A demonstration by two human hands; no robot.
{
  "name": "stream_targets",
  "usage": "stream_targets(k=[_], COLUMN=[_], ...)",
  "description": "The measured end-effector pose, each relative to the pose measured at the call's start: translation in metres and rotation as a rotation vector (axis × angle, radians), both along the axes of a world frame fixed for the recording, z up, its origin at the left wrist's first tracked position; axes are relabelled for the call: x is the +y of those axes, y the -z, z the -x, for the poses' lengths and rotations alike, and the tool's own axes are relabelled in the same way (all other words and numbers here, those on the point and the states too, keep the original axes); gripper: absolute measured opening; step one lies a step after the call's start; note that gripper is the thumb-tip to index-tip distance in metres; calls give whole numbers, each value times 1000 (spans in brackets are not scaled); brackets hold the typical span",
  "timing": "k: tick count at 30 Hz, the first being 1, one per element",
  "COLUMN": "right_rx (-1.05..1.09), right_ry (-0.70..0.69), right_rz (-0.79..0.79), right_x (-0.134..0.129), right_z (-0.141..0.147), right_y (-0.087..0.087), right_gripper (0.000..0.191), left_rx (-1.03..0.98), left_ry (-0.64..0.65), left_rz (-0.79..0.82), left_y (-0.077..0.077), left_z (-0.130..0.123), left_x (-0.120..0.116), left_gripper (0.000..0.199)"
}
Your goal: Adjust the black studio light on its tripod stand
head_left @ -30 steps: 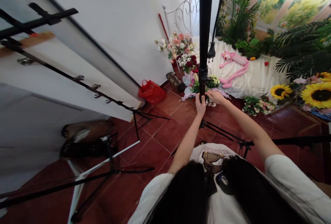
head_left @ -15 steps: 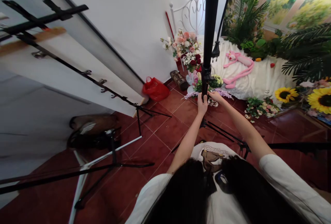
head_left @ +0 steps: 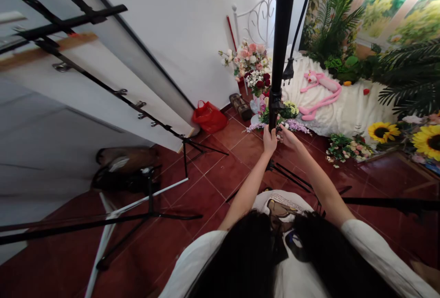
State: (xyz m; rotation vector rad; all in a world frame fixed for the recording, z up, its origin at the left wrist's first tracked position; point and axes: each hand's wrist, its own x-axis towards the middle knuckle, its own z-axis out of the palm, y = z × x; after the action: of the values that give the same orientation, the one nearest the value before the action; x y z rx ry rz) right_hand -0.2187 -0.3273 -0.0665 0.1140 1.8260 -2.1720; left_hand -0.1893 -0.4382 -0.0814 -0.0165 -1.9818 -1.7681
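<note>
A black light stand (head_left: 283, 27) rises upright in front of me, its top out of view. My left hand (head_left: 270, 141) is closed around the lower pole, under a black collar (head_left: 276, 100). Just right of the pole, my right hand (head_left: 288, 135) has its fingers closed on a small dark knob (head_left: 278, 129), partly covered by them. A black power plug (head_left: 288, 69) dangles on its cord beside the pole. Low down, the stand's legs (head_left: 292, 174) spread over the red tiles.
To the left stand a backdrop frame with clamps (head_left: 121, 91) and more tripod legs (head_left: 151, 197). A red plastic bag (head_left: 209, 117) sits by the wall. Flowers (head_left: 252, 57), a pink plush toy (head_left: 323, 87) on white cloth (head_left: 360, 110), and sunflowers (head_left: 383, 132) lie beyond the stand.
My right hand's fingers have shifted slightly down and curled round the knob. My left hand keeps its hold on the pole. The whole view has turned a little to the left.
</note>
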Motion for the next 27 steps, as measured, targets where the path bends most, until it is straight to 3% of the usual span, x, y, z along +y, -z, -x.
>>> stream_targets(k=[4, 7, 11, 20, 24, 27], right_rx=[-53, -30, 38, -68, -6, 68], right_ry=[-132, -116, -24, 193, 356, 466], right_rz=[189, 163, 100, 210, 124, -24], right_x=[0, -7, -22, -38, -40, -40], right_z=[-13, -21, -25, -14, -12, -9], right_y=[1, 1, 7, 13, 13, 13], right_gripper=[44, 48, 57, 59, 54, 54], left_rx=[2, 7, 0, 10, 24, 31], left_ry=[37, 62, 92, 103, 91, 94], left_rz=[-5, -6, -9, 14, 31, 36], left_y=[3, 1, -1, -6, -12, -15], left_z=[0, -1, -3, -3, -6, -8], left_x=[-2, -4, -5, -9, -12, -13], left_gripper=[52, 49, 48, 51, 48, 45])
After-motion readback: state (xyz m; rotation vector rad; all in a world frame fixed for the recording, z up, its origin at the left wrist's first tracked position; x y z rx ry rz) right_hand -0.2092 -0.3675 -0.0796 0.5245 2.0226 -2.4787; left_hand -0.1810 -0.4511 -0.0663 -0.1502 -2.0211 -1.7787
